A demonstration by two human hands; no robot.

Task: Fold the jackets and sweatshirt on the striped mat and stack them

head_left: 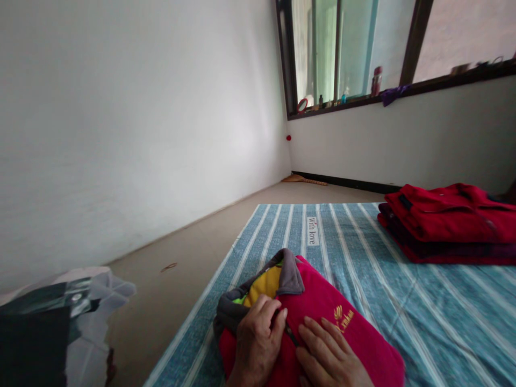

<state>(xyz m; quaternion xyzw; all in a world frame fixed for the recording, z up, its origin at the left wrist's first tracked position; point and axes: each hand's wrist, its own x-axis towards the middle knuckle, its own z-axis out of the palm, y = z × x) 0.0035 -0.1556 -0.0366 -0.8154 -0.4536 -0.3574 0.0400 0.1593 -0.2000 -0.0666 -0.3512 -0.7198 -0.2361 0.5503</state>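
A bright pink collared top point(363, 333) lies folded on the striped bed cover. It has a grey collar point(291, 277), a yellow inside at the neck and a small gold logo point(343, 318) on the chest. My left hand point(258, 341) rests at the neck opening below the collar, its fingers bent and closed at the front edge beside a dark zip-like strip. Whatever lies between those fingertips is mostly hidden. Flat on the chest of the top, my right hand point(330, 355) presses with fingers stretched out, just left of and below the logo.
Folded red garments point(455, 215) are stacked on the bed cover point(338, 236) at right. A white plastic bag point(91, 333) with dark contents stands at lower left. A broom point(304, 179) lies on the floor in the corner. A bottle point(376, 81) and small items line the windowsill.
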